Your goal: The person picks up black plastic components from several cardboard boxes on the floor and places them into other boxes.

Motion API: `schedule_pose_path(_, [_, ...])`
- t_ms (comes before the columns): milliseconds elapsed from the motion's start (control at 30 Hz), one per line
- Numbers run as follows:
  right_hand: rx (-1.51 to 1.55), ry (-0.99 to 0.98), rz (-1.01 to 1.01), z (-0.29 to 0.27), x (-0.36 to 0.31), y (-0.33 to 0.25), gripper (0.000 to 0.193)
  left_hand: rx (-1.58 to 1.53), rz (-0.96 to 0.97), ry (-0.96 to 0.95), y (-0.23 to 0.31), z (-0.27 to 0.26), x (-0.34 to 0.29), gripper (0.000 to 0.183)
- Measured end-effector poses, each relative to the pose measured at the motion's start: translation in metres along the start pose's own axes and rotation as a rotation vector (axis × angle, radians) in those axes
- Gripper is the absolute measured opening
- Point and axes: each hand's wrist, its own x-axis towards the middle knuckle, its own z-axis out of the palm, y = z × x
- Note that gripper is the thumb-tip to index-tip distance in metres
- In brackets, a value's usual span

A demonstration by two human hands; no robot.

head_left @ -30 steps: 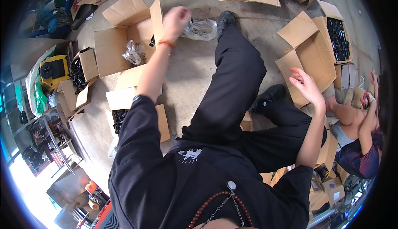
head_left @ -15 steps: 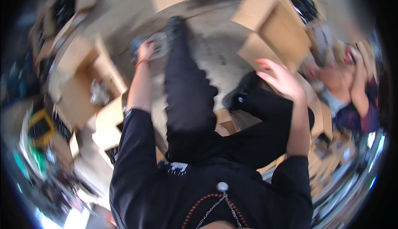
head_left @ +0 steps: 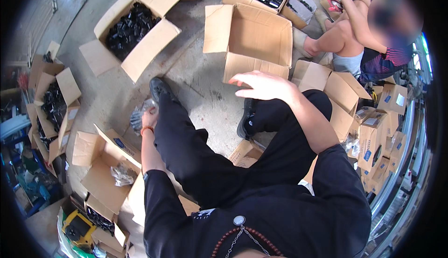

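Note:
Beside my left shoe, my left hand (head_left: 149, 119) is closed on a clear plastic bag (head_left: 137, 115) on the floor. What is inside the bag looks greyish and is hard to make out. My right hand (head_left: 268, 86) hangs in the air in front of my bent right knee, fingers stretched out, with nothing in it. Just beyond it stands an open cardboard box (head_left: 259, 31), its flaps spread and its near flap closest to my fingers.
Ahead on the left, a cardboard box (head_left: 131, 31) holds many small black parts. Another open box (head_left: 109, 178) with crumpled clear plastic stands by my left arm. A co-worker (head_left: 354, 38) sits at the right near stacked cartons (head_left: 373, 136). More boxes of black parts line the far side.
My view has swung, so the boxes and my legs sit differently in the picture, now sharper. My left hand stays at the bag; my right hand remains raised and open.

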Motion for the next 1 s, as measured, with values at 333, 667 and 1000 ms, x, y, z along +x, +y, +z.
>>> schedule_pose_path(333, [-0.051, 0.001, -0.020, -0.007, -0.002, -0.019, 0.049, -0.025, -0.106, 0.252, 0.005, 0.005, -0.009, 0.028])
schedule_pose_path(667, [-0.005, -0.134, -0.128, 0.010, -0.003, -0.065, 0.047, -0.356, 0.135, 0.762, 0.030, -0.212, -0.144, 0.029])
schedule_pose_path(1000, [0.033, -0.102, -0.160, 0.011, -0.017, -0.054, 0.044, -0.645, 0.307, 1.051, -0.007, -0.385, -0.284, 0.024])
